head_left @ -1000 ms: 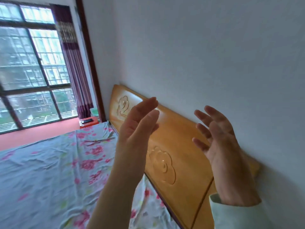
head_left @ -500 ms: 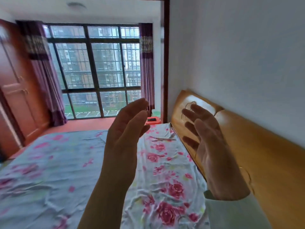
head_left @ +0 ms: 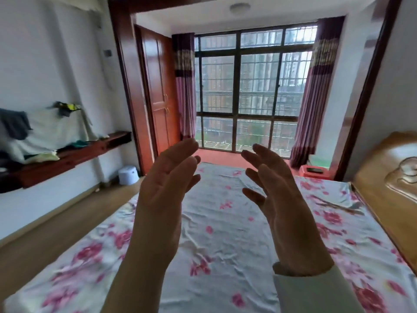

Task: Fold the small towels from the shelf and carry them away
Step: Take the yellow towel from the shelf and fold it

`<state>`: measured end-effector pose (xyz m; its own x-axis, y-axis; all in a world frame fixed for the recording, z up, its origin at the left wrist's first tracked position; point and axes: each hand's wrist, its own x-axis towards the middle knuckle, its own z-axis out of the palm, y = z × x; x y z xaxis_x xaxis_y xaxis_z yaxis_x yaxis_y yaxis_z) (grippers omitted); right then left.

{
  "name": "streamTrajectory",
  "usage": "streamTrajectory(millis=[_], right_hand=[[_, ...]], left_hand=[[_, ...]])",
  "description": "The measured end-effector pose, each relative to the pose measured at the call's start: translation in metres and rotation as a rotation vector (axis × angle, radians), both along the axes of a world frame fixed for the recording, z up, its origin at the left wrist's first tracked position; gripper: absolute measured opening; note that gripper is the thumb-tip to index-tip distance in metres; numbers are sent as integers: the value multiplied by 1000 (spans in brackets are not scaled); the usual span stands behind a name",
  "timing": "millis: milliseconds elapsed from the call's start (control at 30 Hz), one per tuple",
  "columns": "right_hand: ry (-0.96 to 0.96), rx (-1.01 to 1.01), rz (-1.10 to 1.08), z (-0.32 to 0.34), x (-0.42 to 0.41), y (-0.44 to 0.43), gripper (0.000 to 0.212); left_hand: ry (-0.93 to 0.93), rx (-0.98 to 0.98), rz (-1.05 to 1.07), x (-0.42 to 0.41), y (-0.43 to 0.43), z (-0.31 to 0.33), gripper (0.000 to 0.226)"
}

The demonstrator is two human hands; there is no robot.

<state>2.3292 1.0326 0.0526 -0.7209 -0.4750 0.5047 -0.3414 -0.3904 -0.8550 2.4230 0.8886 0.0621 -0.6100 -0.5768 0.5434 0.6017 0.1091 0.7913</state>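
My left hand (head_left: 164, 195) and my right hand (head_left: 284, 206) are raised in front of me over the bed, palms facing each other, fingers apart, holding nothing. A dark wooden wall shelf (head_left: 74, 157) runs along the left wall, far from both hands. Small towels lie on it: a pale yellow-green one (head_left: 42, 157) and a dark green one (head_left: 79, 143). A large white cloth (head_left: 52, 129) and a dark grey cloth (head_left: 15, 125) hang above the shelf.
A bed with a rose-print sheet (head_left: 225, 222) fills the foreground, its wooden headboard (head_left: 390, 186) at the right. Wooden floor (head_left: 67, 222) lies between bed and shelf wall, with a white bin (head_left: 128, 175). A red stool (head_left: 314, 171) stands near the window (head_left: 248, 91).
The view has swung left from the headboard and wall to the window and the shelf wall. Both hands stay raised and open in front of me.
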Motion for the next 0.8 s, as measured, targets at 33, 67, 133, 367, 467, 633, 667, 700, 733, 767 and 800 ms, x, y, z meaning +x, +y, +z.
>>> streamTrajectory(millis=[33,67,133,367,467,633,667,700,733,767,800], right_hand=[[0,-1,34,0,5,-19,33],[1,-1,69,0,10,-38,31],[4,-5,138,-1,17,-72,34],[-1,7,403,-9,40,-198,57],[-2,26,505,-9,52,-251,44],[23,32,686,-12,81,-335,46],[28,32,713,-12,88,-350,47],[34,37,735,-14,95,-367,46],[42,44,753,-16,102,-383,42],[50,51,770,-19,109,-400,40],[53,54,786,-21,116,-416,41]], left_hand=[[3,6,35,10,-16,-1,37],[3,7,74,20,-32,-2,38],[-16,4,154,38,-61,-5,39],[-47,26,444,93,-151,-13,35],[-61,35,542,113,-185,-13,33],[-99,52,713,154,-241,-17,39],[-107,47,740,163,-252,-18,42],[-112,46,765,173,-264,-20,46],[-110,50,787,182,-276,-21,49],[-107,54,807,192,-290,-23,51],[-107,57,825,201,-303,-26,51]])
